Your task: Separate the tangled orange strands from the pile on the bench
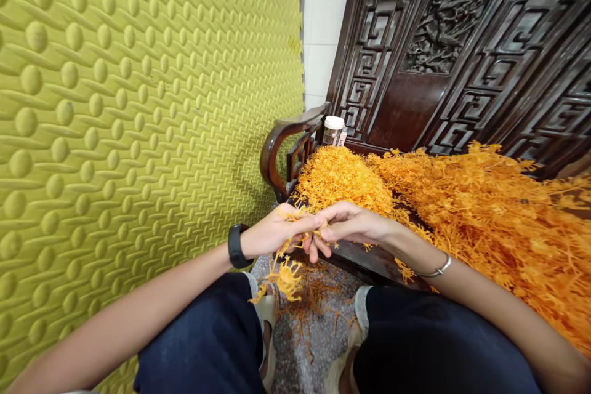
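The padded green wall (138,104) hems in the left, the bench's armrest (281,135) and heaped orange sprigs (484,215) block ahead and right, a small jar (333,129) fills the corner, and open room remains only above the speckled floor (300,357) between the knees (207,332).

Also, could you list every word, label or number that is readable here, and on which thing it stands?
Nothing is readable.
The jar on the bench: any label is too small and blurred to read.
The black wristband on the left wrist: no visible writing.
The orange sprigs in the left hand and right hand: no marks.
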Tool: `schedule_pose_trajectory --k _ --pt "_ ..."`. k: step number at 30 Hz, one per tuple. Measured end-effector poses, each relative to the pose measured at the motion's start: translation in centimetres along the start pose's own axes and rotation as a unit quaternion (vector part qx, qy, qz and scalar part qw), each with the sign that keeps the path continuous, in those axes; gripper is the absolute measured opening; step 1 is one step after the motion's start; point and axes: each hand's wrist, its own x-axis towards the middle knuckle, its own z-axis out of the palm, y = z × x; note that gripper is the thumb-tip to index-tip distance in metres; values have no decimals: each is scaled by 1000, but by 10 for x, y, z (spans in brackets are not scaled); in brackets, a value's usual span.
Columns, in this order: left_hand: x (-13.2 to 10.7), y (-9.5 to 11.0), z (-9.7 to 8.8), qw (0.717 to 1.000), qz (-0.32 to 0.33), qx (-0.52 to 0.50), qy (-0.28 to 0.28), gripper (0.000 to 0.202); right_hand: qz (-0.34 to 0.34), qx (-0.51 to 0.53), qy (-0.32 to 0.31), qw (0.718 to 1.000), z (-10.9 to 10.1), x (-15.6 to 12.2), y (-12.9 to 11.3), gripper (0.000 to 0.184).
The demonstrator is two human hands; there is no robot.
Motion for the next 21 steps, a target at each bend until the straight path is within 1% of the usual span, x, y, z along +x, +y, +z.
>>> schedule_pose_trajectory --k 3,6,13,18,21 --pt "-1 3 1 1000 -4 -7 -12 39 -1 17 -20 1000 0 1 2 27" --pt "-2 4 0 1000 -1 -15 -27 39 -16 12 -29 999 -1 1 4 27" --pt "1 -1 -3 1000 0 -12 -22 38 -26 -25 -36 999 -2 2 5 30" --pt "2 -1 -3 999 12 -10 -31 41 -37 -21 -24 999 -2 2 7 22" --pt "3 -1 -2 999 14 -13 -31 43 -57 -7 -30 998 -3 2 9 20"
